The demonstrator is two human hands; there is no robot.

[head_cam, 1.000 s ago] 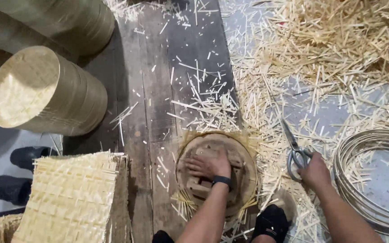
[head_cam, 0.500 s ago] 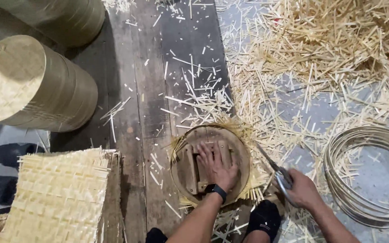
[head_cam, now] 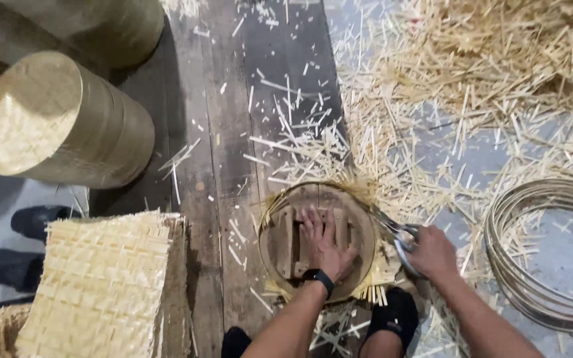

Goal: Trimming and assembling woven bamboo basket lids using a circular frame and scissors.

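My left hand [head_cam: 324,242] presses flat on a wooden block inside a round bamboo hoop frame [head_cam: 366,222] that lies on the dark wooden plank. A black band sits on that wrist. My right hand [head_cam: 432,253] grips scissors [head_cam: 394,231], their blades at the hoop's right rim, where woven bamboo strip ends stick out past the edge. Cut strip ends fan out below the hoop.
A stack of round bamboo trays [head_cam: 61,122] lies on its side at the left. Square woven bamboo mats [head_cam: 101,285] are piled at lower left. Coiled bamboo rings [head_cam: 548,252] lie at the right. Loose bamboo offcuts [head_cam: 485,73] cover the floor. Black shoes [head_cam: 31,222] sit at far left.
My right hand has brought the scissors from the floor at the right up to the hoop's right rim. My left hand has shifted on the wooden block.
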